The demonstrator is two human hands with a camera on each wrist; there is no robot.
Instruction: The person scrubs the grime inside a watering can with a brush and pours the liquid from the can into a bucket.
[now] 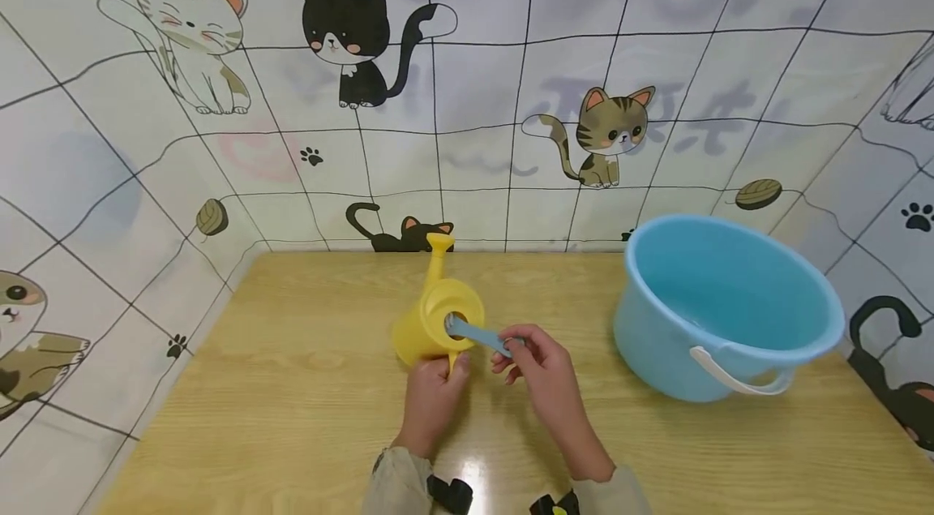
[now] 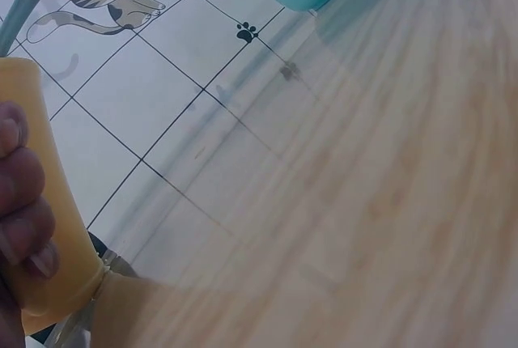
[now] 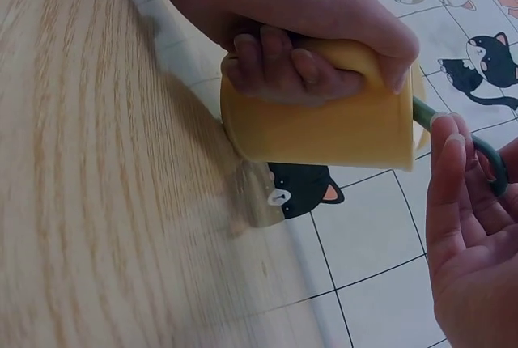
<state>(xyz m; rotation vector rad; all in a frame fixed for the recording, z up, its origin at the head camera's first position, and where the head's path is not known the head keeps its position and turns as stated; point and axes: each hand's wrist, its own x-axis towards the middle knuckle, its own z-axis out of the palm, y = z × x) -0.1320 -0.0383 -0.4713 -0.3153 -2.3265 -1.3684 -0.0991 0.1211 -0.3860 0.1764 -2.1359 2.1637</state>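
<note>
A yellow toy watering can (image 1: 430, 328) stands on the wooden table, its spout pointing toward the back wall. My left hand (image 1: 435, 397) grips its handle, and the curled fingers (image 3: 279, 65) show against the can's side in the right wrist view. Into the round top opening runs a blue-grey toy tool (image 1: 474, 332) with a looped handle end. My right hand (image 1: 536, 361) pinches that handle between thumb and fingers, just right of the can. The tool's far end is hidden inside the can, so I cannot tell its kind.
A large light-blue bucket (image 1: 722, 312) with a white-gripped handle (image 1: 737, 375) stands at the right of the wooden table (image 1: 292, 401). Behind the table and along its sides hangs a white gridded cloth (image 1: 474, 150) printed with cats.
</note>
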